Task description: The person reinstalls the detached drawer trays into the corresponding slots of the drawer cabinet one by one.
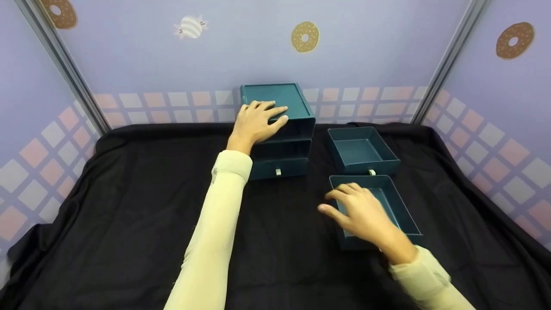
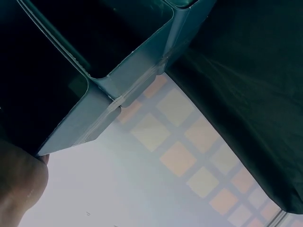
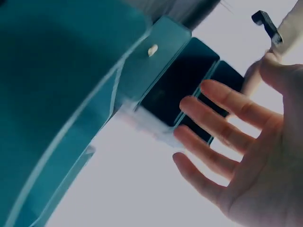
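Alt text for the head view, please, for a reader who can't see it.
A person's left hand rests on top of a teal, box-shaped drawer cabinet with its lowest drawer in and two upper slots open. The right hand hovers above a teal, open-topped rectangular drawer; a matching drawer sits just beyond, both on black cloth.

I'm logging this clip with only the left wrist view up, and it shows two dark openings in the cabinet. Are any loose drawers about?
Observer: Yes, in the head view the far drawer and the near drawer lie on the black cloth, to the right of the cabinet.
Reviewer: What sits at the bottom of the cabinet?
Observer: A third drawer, with a small pale knob on its front.
Reviewer: Is anything being held on the side I can't see?
Observer: No, the right hand holds nothing.
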Available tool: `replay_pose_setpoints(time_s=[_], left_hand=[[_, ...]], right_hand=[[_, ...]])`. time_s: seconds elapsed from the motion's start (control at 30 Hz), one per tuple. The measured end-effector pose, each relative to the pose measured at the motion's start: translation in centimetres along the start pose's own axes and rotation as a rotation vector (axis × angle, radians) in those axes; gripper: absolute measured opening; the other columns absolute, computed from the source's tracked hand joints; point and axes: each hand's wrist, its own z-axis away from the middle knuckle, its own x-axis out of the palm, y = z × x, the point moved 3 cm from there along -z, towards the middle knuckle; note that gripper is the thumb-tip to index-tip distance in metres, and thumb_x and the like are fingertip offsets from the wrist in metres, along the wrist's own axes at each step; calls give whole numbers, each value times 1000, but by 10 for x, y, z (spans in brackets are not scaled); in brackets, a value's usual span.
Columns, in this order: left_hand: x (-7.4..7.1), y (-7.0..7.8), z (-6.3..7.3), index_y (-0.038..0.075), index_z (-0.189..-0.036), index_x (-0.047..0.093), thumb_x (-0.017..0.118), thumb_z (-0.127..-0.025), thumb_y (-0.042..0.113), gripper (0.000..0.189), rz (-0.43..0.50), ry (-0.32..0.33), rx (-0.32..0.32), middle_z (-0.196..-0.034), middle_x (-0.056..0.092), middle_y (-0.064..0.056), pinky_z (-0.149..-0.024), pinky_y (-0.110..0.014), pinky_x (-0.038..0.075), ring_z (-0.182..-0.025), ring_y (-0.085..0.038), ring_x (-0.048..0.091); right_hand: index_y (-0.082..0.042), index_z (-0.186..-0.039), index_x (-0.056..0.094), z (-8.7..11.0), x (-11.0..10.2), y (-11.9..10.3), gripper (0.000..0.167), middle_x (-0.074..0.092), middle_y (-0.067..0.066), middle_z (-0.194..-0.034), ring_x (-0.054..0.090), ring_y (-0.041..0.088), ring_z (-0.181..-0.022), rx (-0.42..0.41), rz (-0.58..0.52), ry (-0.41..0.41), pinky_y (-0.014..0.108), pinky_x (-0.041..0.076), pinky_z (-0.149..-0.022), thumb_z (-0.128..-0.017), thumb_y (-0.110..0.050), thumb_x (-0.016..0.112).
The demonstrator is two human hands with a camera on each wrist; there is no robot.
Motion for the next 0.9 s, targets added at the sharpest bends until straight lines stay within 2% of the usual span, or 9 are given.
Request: replay_pose_setpoints(time_s=[0.1, 0.2, 0.33, 0.53, 0.73, 0.9], left_hand=[[2, 0, -1, 43, -162, 44, 35, -109, 66, 58, -8, 0, 4, -172, 36, 1, -126, -56, 24, -156, -31, 32], [3, -1, 0, 44, -162, 44, 34, -109, 66, 58, -18, -6, 6, -171, 37, 1, -126, -56, 24, -155, -31, 33], [4, -2, 2, 44, -161, 44, 35, -109, 66, 57, -23, -4, -2, -171, 37, 1, -126, -57, 24, -155, -31, 33], [1, -2, 4, 44, -161, 45, 37, -109, 65, 57, -14, 10, -1, -171, 38, 1, -126, -56, 25, -156, -30, 33], [-2, -2, 3, 44, -160, 46, 37, -109, 65, 56, -10, 33, -3, -170, 39, 1, -126, -55, 26, -155, -30, 35], [0, 1, -1, 44, -160, 46, 37, -109, 65, 57, -1, 39, 7, -170, 39, 1, -126, -56, 25, -156, -30, 34]], right_hand=[[-13, -128, 76, 21, -8, 18, 43, 73, 3, -121, 66, 28, -117, 46, -87, -5, 54, 54, -99, -100, -46, 73], [-18, -128, 76, 44, -13, 34, 39, 71, -3, -121, 66, 23, -117, 90, -130, 0, 52, 55, -97, -97, -42, 78], [-21, -123, 78, 67, -14, 47, 33, 70, -5, -120, 65, 21, -115, 84, -111, 21, 52, 56, -94, -95, -37, 81], [-21, -121, 78, 95, -13, 59, 34, 68, -10, -118, 67, 15, -106, 57, -84, -3, 45, 58, -85, -89, -26, 88], [-26, -101, 80, 101, -11, 66, 32, 66, -16, -100, 62, 5, -88, 16, -56, 59, 33, 55, -72, -81, -3, 90], [-29, -87, 75, 100, -9, 63, 31, 57, -20, -86, 50, -1, -75, 1, 29, 119, 26, 47, -61, -83, -1, 88]])
